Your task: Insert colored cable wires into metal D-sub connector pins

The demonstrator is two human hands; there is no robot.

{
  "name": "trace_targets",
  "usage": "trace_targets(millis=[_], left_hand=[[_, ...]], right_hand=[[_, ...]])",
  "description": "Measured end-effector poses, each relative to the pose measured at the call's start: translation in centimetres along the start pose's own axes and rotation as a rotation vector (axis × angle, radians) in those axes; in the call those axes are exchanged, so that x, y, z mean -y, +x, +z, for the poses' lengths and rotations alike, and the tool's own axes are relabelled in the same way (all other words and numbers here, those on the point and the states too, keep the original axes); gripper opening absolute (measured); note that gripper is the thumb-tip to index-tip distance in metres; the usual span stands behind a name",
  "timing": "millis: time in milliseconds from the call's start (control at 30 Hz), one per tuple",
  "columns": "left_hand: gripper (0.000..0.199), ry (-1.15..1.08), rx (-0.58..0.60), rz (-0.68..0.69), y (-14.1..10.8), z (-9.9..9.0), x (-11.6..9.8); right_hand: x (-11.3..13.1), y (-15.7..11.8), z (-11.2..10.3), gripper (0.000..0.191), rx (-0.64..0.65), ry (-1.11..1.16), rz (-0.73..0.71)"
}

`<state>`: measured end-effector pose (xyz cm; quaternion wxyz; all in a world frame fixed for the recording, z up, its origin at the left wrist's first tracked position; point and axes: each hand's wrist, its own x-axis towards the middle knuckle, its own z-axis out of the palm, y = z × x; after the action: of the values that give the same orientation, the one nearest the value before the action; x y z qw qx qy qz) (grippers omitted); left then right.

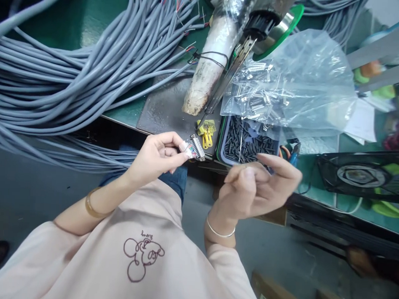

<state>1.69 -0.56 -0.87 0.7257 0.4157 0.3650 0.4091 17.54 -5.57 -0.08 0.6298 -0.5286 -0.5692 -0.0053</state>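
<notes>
My left hand [163, 154] pinches a D-sub connector [197, 148] between thumb and fingertips, close to the bench edge. Small coloured wires show at the connector's back, beside my fingertips; its metal face points right. My right hand [257, 186] is raised off to the right, slightly blurred. Its thumb and a curled finger press together while another finger stretches out; whatever they pinch, if anything, cannot be made out. Just beyond that hand lies a blue tray [223, 144] of short black tubes [245, 140]. A yellow clip-like piece [206, 134] lies past the connector.
Bundled grey cables [91, 76] with stripped ends cover the left of the bench. A wrapped white cylinder [207, 75] and a soldering-iron-like metal rod [226, 76] jut in above. A clear bag [306, 83] of metal connectors overhangs the tray. Pliers [295, 155] and a black fan [364, 176] are at right.
</notes>
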Motion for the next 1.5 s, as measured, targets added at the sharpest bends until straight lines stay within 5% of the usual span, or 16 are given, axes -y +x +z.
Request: trace_targets(millis=[133, 367, 833, 1500], left_hand=[[0.024, -0.062, -0.031, -0.048, 0.7, -0.4, -0.2], [0.022, -0.008, -0.057, -0.031, 1.2, -0.3, -0.1], [0.015, 0.163, -0.238, 0.228, 2.9, 0.8, -0.3], [0.011, 0.261, -0.225, 0.225, 3.4, 0.6, -1.0]], right_hand=[[-1.0, -0.8, -0.7, 0.028, 0.104, -0.039, 0.03], [-2.4, -1.6, 0.7, 0.014, 0.278, -0.121, -0.109], [-3.0, -0.3, 2.1, 0.018, 0.295, -0.077, -0.126], [-2.8, 0.5, 2.3, 0.018, 0.309, -0.172, -0.212]])
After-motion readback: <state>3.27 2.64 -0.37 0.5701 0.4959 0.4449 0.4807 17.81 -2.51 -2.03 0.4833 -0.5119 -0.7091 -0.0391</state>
